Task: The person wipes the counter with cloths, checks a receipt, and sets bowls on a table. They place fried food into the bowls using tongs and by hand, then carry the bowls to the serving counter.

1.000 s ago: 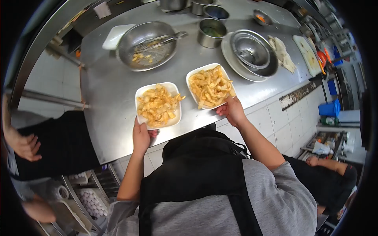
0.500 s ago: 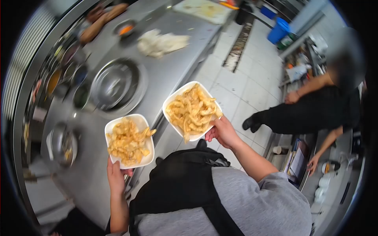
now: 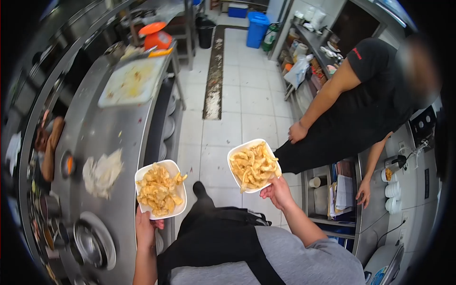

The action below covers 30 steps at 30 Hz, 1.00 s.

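Observation:
My left hand (image 3: 146, 227) grips the near edge of a white square bowl (image 3: 180, 199), fingers beneath it and thumb at its side. Golden fried strips (image 3: 159, 189) are heaped inside, some poking past the rim. A second white square bowl (image 3: 257, 141) rests on my right hand (image 3: 279, 192), whose fingers curl under its near right corner. Similar fried strips (image 3: 254, 165) fill that one. Both bowls are held up in front of my body, the left one beside the steel counter's edge and the right one above the tiled floor.
Along the left runs a steel counter (image 3: 114, 137) with a crumpled cloth (image 3: 103, 173), a cutting board (image 3: 130, 81) and metal bowls (image 3: 92, 242). A co-worker (image 3: 351, 114) stands close on the right by a shelf unit. A floor drain channel (image 3: 213, 85) and a blue bin (image 3: 258, 29) lie ahead.
My view has turned from the counter toward the aisle, and the counter now lies farther left. Both bowls stay in my hands. The co-worker appears nearer on the right.

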Each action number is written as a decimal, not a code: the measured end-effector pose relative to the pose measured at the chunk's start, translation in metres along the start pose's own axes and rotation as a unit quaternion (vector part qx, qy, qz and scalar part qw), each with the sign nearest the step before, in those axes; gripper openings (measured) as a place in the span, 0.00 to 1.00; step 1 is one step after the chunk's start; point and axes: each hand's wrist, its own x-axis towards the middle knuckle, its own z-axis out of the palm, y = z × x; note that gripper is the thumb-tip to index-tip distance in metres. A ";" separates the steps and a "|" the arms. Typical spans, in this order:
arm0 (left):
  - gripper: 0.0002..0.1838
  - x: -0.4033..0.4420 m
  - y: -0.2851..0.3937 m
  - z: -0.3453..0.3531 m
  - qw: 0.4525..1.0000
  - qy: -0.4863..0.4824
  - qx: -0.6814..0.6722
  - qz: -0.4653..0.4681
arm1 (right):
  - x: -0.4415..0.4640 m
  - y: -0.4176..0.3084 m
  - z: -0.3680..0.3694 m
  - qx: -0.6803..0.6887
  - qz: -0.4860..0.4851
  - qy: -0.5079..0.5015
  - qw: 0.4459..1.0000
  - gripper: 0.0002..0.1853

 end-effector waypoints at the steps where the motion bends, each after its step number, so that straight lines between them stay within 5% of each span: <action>1: 0.19 0.029 0.008 0.017 1.000 -0.027 0.009 0.009 | 0.018 -0.009 -0.007 0.011 -0.010 0.011 1.000 0.18; 5: 0.20 0.162 0.045 0.101 0.991 -0.128 0.027 0.025 | 0.080 -0.070 -0.026 0.056 -0.057 0.076 0.994 0.18; 6: 0.20 0.054 0.022 0.133 0.995 -0.077 0.052 0.045 | 0.035 -0.062 -0.101 0.071 -0.031 0.023 0.997 0.17; 12: 0.19 0.286 0.122 0.275 0.973 -0.209 0.093 0.022 | 0.135 -0.155 -0.094 0.154 -0.068 0.134 0.977 0.15; 13: 0.19 0.182 0.097 0.285 0.978 -0.165 0.115 0.044 | 0.092 -0.146 -0.158 0.144 -0.040 0.080 0.986 0.15; 15: 0.18 0.245 0.116 0.322 0.968 -0.216 0.119 0.045 | 0.120 -0.162 -0.148 0.153 -0.071 0.116 0.979 0.14; 19: 0.19 0.366 0.144 0.410 0.954 -0.269 0.126 0.041 | 0.210 -0.208 -0.141 0.180 -0.126 0.168 0.961 0.13; 20: 0.19 0.329 0.133 0.423 0.962 -0.233 0.134 0.039 | 0.217 -0.217 -0.174 0.176 -0.091 0.129 0.972 0.13; 30: 0.22 0.477 0.173 0.613 0.936 -0.294 0.191 0.037 | 0.440 -0.393 -0.216 0.161 -0.129 0.099 0.973 0.18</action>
